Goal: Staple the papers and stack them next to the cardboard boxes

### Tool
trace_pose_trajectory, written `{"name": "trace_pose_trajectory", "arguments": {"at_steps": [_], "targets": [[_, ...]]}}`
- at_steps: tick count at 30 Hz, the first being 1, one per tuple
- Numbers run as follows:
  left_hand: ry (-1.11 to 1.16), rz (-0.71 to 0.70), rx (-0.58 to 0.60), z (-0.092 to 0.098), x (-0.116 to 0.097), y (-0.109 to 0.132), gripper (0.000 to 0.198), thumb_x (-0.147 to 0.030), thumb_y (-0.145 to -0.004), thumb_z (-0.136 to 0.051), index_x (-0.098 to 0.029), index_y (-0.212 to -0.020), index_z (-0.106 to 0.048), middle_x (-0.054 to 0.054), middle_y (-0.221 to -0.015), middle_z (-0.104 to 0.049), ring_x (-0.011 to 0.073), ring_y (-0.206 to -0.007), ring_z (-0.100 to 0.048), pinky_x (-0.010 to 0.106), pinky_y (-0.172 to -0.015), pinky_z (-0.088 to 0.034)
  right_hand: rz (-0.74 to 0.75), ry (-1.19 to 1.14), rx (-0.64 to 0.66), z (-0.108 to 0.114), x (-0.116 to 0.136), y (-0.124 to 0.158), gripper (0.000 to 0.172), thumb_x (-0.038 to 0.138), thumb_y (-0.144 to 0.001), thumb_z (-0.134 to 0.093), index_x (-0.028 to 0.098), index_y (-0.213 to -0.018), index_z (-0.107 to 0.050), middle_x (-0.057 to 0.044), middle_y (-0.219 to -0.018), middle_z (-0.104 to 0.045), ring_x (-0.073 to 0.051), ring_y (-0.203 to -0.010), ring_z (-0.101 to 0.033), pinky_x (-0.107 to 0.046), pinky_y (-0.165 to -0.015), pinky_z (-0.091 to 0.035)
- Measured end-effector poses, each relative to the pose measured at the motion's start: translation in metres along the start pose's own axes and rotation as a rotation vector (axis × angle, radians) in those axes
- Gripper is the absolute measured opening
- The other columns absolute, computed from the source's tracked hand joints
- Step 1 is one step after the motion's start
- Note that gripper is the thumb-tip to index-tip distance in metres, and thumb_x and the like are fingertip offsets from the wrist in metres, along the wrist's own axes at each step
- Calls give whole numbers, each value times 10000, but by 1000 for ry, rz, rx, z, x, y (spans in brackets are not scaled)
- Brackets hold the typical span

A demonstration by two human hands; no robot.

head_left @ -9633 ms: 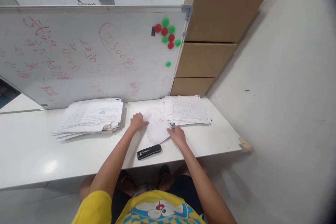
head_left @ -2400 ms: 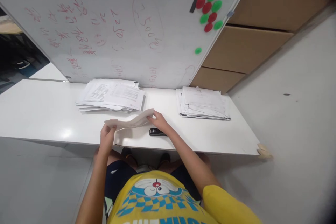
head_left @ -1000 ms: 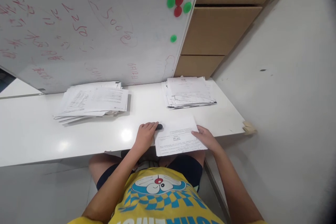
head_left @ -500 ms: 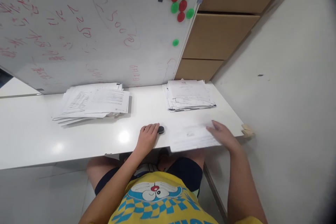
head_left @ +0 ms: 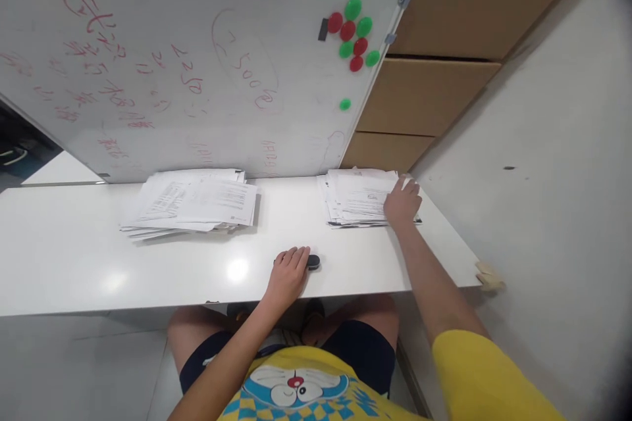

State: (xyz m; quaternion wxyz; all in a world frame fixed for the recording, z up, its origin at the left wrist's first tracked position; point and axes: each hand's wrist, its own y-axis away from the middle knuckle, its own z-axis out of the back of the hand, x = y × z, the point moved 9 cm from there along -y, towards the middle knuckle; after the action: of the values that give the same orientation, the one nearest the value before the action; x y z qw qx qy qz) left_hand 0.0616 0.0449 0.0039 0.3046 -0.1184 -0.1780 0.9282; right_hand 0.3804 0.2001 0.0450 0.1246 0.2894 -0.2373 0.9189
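My left hand (head_left: 290, 271) rests on the white table with its fingers wrapped over a black stapler (head_left: 313, 262); most of it is hidden under the palm, and its rounded end sticks out on the right. My right hand (head_left: 402, 202) is at the right edge of the right paper stack (head_left: 358, 200), its fingers bent over the edge of a printed sheet (head_left: 371, 192) on top. The fingertips are partly hidden by the hand itself. To the left of both hands lies a second, uneven paper stack (head_left: 192, 200).
A whiteboard (head_left: 291, 138) with red writing and red and green magnets (head_left: 347, 31) stands along the table's (head_left: 162, 270) back edge. Brown cardboard boxes (head_left: 434, 89) are piled behind it. A pale wall (head_left: 553, 164) bounds the right side.
My right hand has moved the sheet from the table's front edge back onto the right stack. My left hand has stayed on the stapler. The view has tilted up a little.
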Motion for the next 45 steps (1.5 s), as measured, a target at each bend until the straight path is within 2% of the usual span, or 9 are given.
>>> {"name": "trace_pose_trajectory", "arguments": {"at_steps": [7, 13, 16, 19, 25, 31, 34, 42, 45], "targets": [[4, -14, -59, 13, 3, 6, 463, -214, -920, -450, -200, -1380, -402, 87, -1308, -582, 278, -1279, -464, 472, -1049, -371, -28, 83, -105, -14, 7, 102, 654, 431, -929, -336, 72, -1468, -245, -250, -1536, -202, -378, -1416, -165, -576, -1097, -205], [-63, 536, -384, 75, 116, 19, 470, -209, -863, -453, -212, -1333, -463, 142, -1377, -495, 394, -1424, -155, 706, -1062, -177, -109, -51, -9, -18, -27, 158, 660, 483, -921, -298, 72, -1438, -284, -242, -1453, -375, -335, -1364, -319, -537, -1103, -245], [-104, 527, -343, 73, 154, 12, 528, -144, -831, -435, -172, -1358, -445, 154, -1460, -407, 387, -1443, -81, 707, -1079, -80, -60, -5, 45, -22, -22, 157, 642, 483, -913, -311, 74, -1407, -343, -233, -1407, -443, -332, -1334, -368, -519, -1100, -259], [-105, 420, -308, 66, 167, 4, 419, -125, -872, -384, -194, -1250, -552, 121, -1344, -553, 329, -1427, -220, 651, -1112, -60, -37, 33, 57, -24, -17, 155, 641, 465, -905, -328, 37, -1378, -381, -254, -1378, -465, -341, -1319, -381, -515, -1096, -264], [-58, 249, -368, 71, 136, 4, 266, -152, -901, -408, -225, -987, -649, 66, -1063, -711, 248, -1231, -535, 469, -1037, -305, -97, -187, 28, -16, 16, 173, 500, 432, -894, -364, 117, -1226, -563, -208, -1205, -602, -315, -1162, -510, -504, -1019, -370], [-54, 71, -338, 60, 58, -2, 244, -120, -903, -406, -212, -821, -616, 53, -911, -721, 200, -1006, -641, 356, -821, -399, -68, -750, 432, -64, 138, 190, 365, 511, -825, -560, 245, -1044, -682, -71, -1138, -685, -271, -1119, -580, -410, -1002, -406], [-57, -74, -272, 50, 25, -4, 232, -119, -921, -412, -211, -849, -613, 42, -935, -718, 181, -991, -639, 329, -792, -408, -189, -992, 544, -80, 169, 191, 362, 500, -818, -561, 223, -1017, -682, -51, -1047, -717, -267, -1024, -624, -383, -899, -466], [41, -295, 26, 45, 8, 14, 326, -223, -958, -414, -258, -1259, -533, 61, -1292, -599, 206, -1243, -504, 366, -989, -393, -377, -1228, 573, -74, 149, 195, 316, 338, -679, -696, 203, -965, -700, -59, -953, -750, -282, -915, -671, -413, -852, -497], [200, -136, 15, 48, 32, 18, 568, -470, -929, -443, -245, -1439, -334, 118, -1469, -409, 279, -1403, -287, 473, -1112, -276, -291, -1181, 524, -58, 132, 188, 315, 374, -694, -710, 216, -966, -707, -61, -991, -747, -274, -950, -664, -417, -900, -476]]}}
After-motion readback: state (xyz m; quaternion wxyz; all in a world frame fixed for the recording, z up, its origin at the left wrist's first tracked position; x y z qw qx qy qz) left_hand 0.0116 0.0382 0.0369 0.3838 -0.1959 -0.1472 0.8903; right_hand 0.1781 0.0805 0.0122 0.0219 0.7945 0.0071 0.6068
